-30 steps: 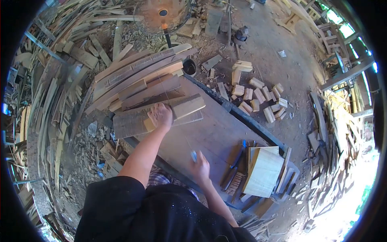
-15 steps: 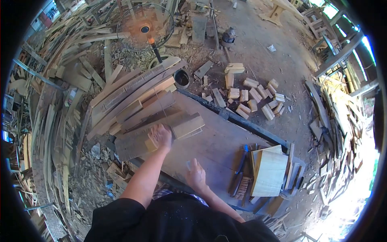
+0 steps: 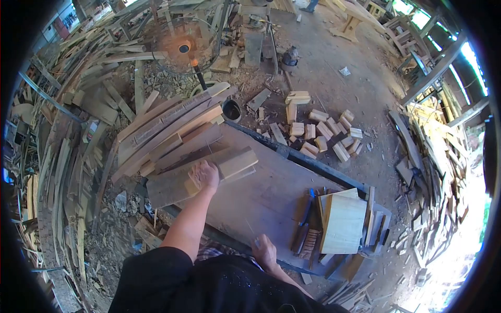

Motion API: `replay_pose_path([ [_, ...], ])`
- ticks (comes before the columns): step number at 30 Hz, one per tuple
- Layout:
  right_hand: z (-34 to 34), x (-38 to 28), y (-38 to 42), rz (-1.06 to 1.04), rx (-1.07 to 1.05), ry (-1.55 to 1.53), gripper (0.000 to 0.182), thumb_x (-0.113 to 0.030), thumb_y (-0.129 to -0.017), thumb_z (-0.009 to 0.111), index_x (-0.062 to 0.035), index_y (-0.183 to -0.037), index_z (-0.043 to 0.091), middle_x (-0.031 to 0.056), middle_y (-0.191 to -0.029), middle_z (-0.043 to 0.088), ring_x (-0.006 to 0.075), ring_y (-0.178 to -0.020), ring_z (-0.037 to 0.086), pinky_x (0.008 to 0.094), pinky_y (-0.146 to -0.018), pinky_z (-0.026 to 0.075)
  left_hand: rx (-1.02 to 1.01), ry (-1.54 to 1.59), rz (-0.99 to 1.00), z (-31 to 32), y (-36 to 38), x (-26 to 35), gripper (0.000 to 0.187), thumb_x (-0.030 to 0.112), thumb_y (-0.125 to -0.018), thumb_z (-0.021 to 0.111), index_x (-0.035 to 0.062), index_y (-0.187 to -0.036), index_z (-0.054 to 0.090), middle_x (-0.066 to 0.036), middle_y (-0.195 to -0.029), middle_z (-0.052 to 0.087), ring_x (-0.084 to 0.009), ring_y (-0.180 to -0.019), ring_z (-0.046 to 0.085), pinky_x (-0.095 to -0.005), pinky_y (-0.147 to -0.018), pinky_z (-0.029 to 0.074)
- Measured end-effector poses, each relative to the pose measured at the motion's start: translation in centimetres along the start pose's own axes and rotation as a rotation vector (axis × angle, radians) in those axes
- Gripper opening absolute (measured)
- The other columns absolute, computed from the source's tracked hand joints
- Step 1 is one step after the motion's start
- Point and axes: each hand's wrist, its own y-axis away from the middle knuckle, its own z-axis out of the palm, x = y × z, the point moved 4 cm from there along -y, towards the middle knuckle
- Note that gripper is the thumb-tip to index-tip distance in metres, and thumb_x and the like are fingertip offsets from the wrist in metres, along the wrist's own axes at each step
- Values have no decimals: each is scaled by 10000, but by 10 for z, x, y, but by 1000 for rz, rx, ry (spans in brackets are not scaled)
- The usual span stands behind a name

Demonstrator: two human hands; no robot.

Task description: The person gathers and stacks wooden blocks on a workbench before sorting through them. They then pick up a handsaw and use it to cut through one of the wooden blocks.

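Note:
My left hand (image 3: 204,176) is closed over a small pale wood piece (image 3: 191,186) and bears down on a brown board (image 3: 167,187). Against that hand, on its right, lies a thick squared wooden block (image 3: 238,163), set at a slant on the work table (image 3: 237,201). My right hand (image 3: 265,251) is near the table's front edge, close to my body. Its fingers are curled round a thin, light, blade-like tool (image 3: 250,228) that points up and left; its exact kind is too blurred to tell.
Long planks (image 3: 172,122) are stacked on the table's left end. At the right end lie flat boards (image 3: 344,224) and a blue-tipped tool (image 3: 311,193). Cut blocks (image 3: 329,128) are scattered on the floor beyond, near a dark bucket (image 3: 231,110). A round fan (image 3: 183,48) stands behind.
My right hand has drawn back toward my body and slightly right, away from the block. The left hand stays on the wood. The view has shifted slightly.

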Motion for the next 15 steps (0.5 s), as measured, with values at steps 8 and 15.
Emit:
replay_pose_path([
  [8, 11, -57, -85, -169, 111, 48, 235, -171, -837, 629, -39, -976, 493, 193, -800, 583, 413, -753, 599, 488, -658, 484, 51, 81, -39, 5, -1, -2, 298, 280, -850, 506, 64, -979, 665, -127, -1095, 619, -293, -1090, 533, -448, -956, 354],
  [15, -7, -11, -17, -38, 12, 33, 205, -158, -826, 641, -20, -927, 529, 231, -848, 614, 445, -785, 598, 500, -656, 482, -40, 89, -25, -12, 2, 6, 287, 252, -851, 509, 47, -982, 660, -136, -1088, 620, -288, -1110, 525, -467, -986, 337],
])
